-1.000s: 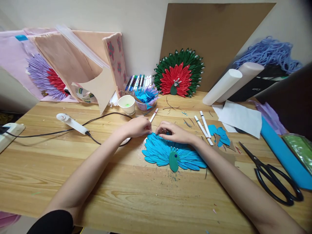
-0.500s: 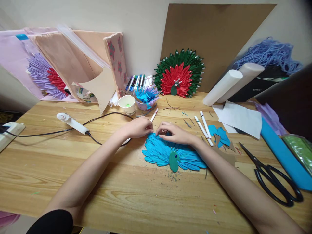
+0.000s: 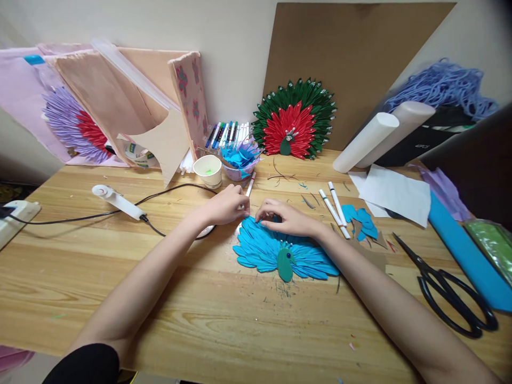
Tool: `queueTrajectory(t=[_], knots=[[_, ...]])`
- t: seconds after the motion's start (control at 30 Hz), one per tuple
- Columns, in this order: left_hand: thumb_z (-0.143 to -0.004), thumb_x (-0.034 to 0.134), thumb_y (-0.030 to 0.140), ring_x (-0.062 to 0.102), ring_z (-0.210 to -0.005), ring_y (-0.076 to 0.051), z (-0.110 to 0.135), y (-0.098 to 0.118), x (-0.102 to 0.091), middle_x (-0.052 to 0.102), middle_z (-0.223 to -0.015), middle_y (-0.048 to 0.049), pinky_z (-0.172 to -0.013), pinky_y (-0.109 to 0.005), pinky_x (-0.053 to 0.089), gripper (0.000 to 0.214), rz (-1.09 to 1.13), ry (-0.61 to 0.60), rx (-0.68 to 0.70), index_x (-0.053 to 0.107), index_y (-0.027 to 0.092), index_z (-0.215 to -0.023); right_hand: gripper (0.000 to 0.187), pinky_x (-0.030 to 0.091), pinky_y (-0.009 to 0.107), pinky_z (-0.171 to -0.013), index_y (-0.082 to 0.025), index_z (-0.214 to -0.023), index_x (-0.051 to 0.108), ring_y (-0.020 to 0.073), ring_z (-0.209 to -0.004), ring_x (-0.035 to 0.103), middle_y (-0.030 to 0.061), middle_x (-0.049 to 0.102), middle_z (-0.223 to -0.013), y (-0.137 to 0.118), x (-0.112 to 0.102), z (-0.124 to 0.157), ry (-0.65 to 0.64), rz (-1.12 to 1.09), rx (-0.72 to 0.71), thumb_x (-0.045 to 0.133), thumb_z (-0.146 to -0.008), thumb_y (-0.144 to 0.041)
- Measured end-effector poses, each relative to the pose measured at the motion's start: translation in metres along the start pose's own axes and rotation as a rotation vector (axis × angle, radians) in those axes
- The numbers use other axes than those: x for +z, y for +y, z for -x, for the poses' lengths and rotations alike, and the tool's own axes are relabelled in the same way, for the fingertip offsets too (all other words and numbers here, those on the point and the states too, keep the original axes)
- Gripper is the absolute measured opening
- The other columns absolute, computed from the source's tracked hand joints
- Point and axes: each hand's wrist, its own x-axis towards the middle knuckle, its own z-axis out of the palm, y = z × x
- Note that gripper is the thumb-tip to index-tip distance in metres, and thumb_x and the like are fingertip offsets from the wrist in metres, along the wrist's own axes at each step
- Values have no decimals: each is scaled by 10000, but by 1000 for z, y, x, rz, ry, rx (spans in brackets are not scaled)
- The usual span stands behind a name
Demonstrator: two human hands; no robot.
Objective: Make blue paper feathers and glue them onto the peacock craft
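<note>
A blue paper peacock (image 3: 264, 250) with a green head and body lies on the table below my hands. My left hand (image 3: 230, 205) is closed at its upper left edge. A white marker with a red band (image 3: 250, 184) sticks up from behind those fingers and appears gripped in them. Curled over the peacock's top edge, my right hand (image 3: 284, 216) pinches the tip of a blue paper feather. My forearm covers part of the peacock's right side, and the fingertips are partly hidden.
Large black scissors (image 3: 448, 288) lie at the right, near white markers (image 3: 335, 213) and blue paper scraps (image 3: 362, 223). A glue gun (image 3: 118, 202) with a black cord lies left. A paper cup (image 3: 208, 172) and a green-and-red peacock (image 3: 294, 122) stand behind.
My left hand has risen slightly up and left, away from the feather edge, and the marker has shifted with it. My right hand has stayed in place.
</note>
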Motion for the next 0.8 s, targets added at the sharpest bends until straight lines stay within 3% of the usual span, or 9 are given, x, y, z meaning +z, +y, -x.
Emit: queueTrajectory(t=[0.2, 0.5, 0.8], knots=[[-747, 609, 245, 441, -896, -191, 0, 0, -6, 491, -870, -50, -771, -283, 351, 109, 43, 29, 126, 681, 204, -819, 150, 423, 331, -783, -196, -919, 598, 169, -842, 524, 47, 544, -913, 0, -1, 0, -6, 17, -3, 511, -797, -212], [-752, 594, 199, 445, -889, -190, -2, 3, 1, 502, -884, -57, -769, -284, 355, 129, 42, 29, 150, 693, 206, -834, 146, 411, 330, -795, -209, -919, 593, 174, -867, 519, 40, 548, -925, -2, -1, 0, -7, 33, -18, 506, -803, -215], [-784, 569, 262, 439, -878, -182, -5, -2, 4, 499, -893, -57, -767, -280, 358, 135, 30, 53, 220, 683, 207, -829, 143, 405, 320, -797, -199, -917, 596, 165, -866, 512, 36, 546, -910, -1, -1, 0, -5, 25, -48, 505, -809, -219]])
